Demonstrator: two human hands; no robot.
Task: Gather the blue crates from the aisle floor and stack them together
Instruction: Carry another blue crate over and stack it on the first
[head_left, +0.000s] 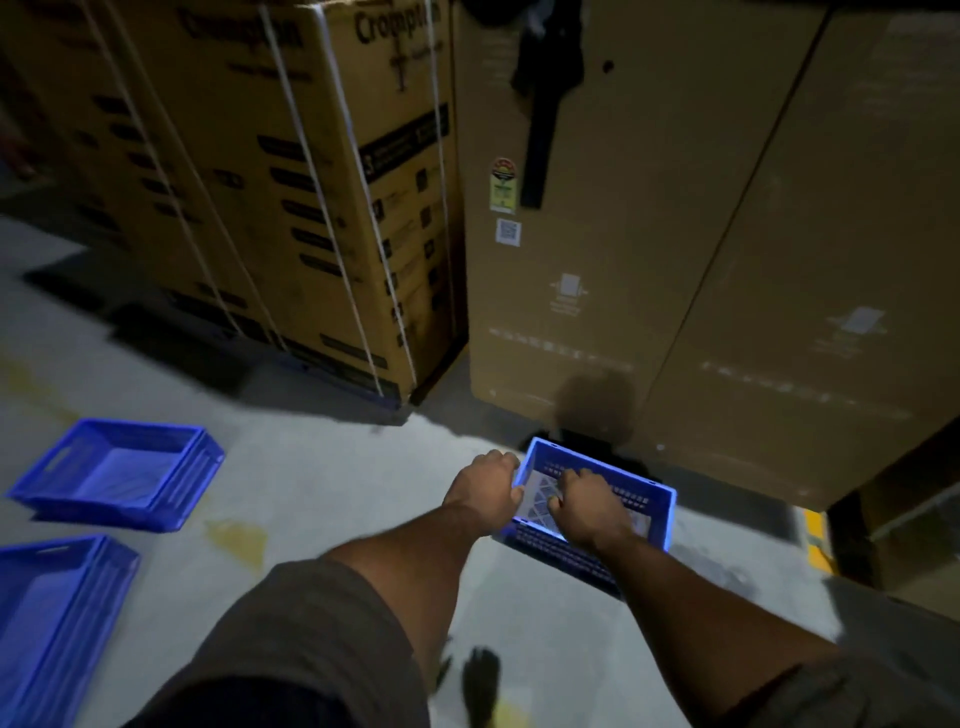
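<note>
Your left hand (488, 480) clamps the blue crate (657, 512) rim; right hand (587, 501) fingers curled inside — grip both rims, lift level.

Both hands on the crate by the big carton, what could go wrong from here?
1. The blue crate holds loose printed sheets; tipping it on the lift could spill them.
2. It sits tight against the tall carton, so the far rim may catch or scrape.
3. The left hand grips the rim while the right hand reaches inside, an uneven hold. The other crates lie off to the left, so the carry crosses open floor.
</note>
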